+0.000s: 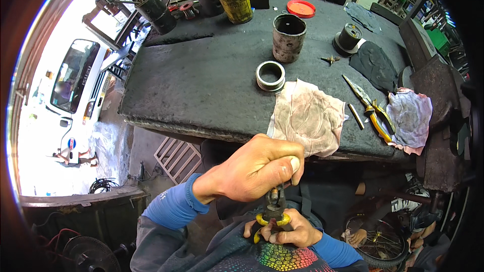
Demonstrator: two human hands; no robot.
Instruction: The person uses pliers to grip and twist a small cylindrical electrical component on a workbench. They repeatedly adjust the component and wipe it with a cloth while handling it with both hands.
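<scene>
My right hand (pixel 297 230), low in front of my chest, is wrapped round the yellow handles of a pair of pliers (pixel 275 205). The jaws point up toward my left hand (pixel 257 168). That left hand is closed just above them, thumb over bent fingers. What it pinches is hidden; a small brownish piece shows between it and the jaws. On the bench (pixel 191 85) beyond lie a stained cloth (pixel 310 116), a metal ring (pixel 270 76) and a dirty cylinder sleeve (pixel 289 39). Long-nosed pliers (pixel 370 106) with yellow-black handles rest at the right beside a short rod (pixel 356 116).
A second cloth (pixel 411 118), a black rag (pixel 374 65) and a spool-like part (pixel 349 39) occupy the bench's right. A yellow can (pixel 235 4) and red lid (pixel 301 8) stand farther back. Another person's hand (pixel 357 238) is by a wheel (pixel 378 242) at lower right. A white truck (pixel 75 80) is outside left.
</scene>
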